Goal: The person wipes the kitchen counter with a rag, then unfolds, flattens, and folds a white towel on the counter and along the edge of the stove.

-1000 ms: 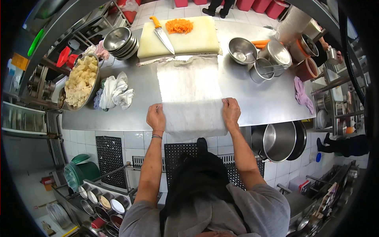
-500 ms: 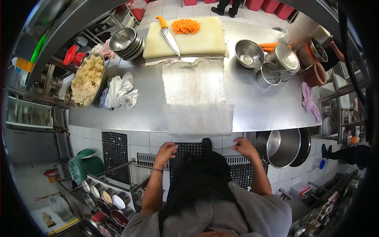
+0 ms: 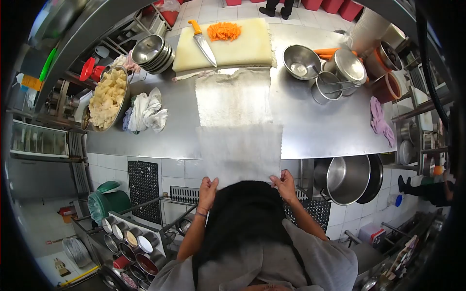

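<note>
A whitish cloth point(image 3: 235, 140) lies on the steel table and hangs over its front edge. My left hand point(image 3: 208, 193) pinches the cloth's lower left corner, and my right hand point(image 3: 284, 186) pinches the lower right corner. Beyond the cloth's far end is a cutting board point(image 3: 247, 51), bearing a knife with an orange handle point(image 3: 205, 48) and a heap of cut orange strips point(image 3: 224, 31). White crumpled cloths point(image 3: 147, 111) lie to the left.
Stacked steel bowls point(image 3: 153, 53) and a bowl of pale yellow chunks point(image 3: 108, 101) stand left. At the right are a steel bowl point(image 3: 301, 62), a lidded pot point(image 3: 348, 67) and a pink cloth point(image 3: 381, 121). A large pot point(image 3: 345, 179) sits below the table. Another person's legs point(image 3: 276, 7) show beyond.
My hands let go of the cloth and drew back toward my body, then closed on its lower corners. The cloth's near end now hangs lower, toward my apron.
</note>
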